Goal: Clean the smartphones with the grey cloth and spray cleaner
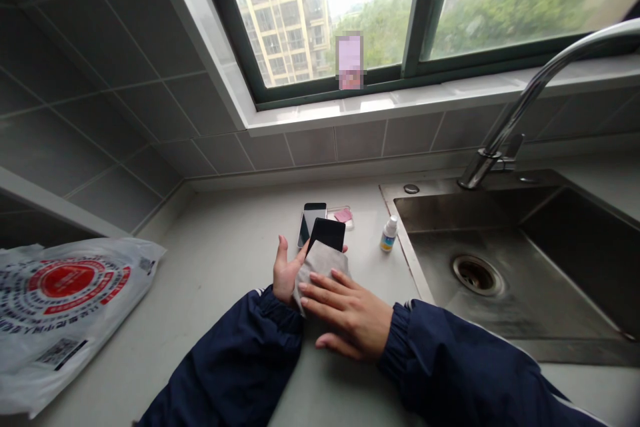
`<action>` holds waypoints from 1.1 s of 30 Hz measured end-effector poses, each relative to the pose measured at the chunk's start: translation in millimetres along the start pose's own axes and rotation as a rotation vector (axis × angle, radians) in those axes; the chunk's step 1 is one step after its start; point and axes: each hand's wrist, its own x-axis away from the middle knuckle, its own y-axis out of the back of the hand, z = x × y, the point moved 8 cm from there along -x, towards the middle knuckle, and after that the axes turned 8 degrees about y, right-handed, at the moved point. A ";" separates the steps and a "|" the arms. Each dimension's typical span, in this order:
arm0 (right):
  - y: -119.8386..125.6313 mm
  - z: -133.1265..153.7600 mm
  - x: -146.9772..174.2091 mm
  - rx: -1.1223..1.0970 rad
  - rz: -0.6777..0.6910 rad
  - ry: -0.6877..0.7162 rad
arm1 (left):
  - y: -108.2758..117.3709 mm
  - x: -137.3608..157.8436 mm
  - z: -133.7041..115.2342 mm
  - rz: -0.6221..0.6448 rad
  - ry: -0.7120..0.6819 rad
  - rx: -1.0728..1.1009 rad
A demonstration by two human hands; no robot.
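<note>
My left hand lies palm up with its thumb stretched out, and a black phone rests in it. One fingertip shows at the phone's right edge; the other fingers are hidden. A grey cloth covers the phone's lower part. My right hand lies flat over the cloth with its fingers stretched out. Just beyond, a second phone with a dark screen lies on the counter. Beside it is a clear phone case with a pink piece on it.
A small white-capped bottle stands near the rim of a steel sink on the right, under a curved faucet. On the left, a printed plastic bag lies on the pale counter. A window sill runs behind.
</note>
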 end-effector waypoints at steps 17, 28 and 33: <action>17.6 -26.6 6.8 0.275 -0.099 -0.220 | -6.7 -3.0 11.8 0.011 0.000 0.041; 34.1 -38.3 13.9 0.366 -0.226 -0.375 | -4.3 -3.0 8.8 0.075 -0.066 -0.001; 30.9 -38.8 13.7 0.348 -0.199 -0.366 | -4.8 -3.0 7.4 0.040 -0.061 0.071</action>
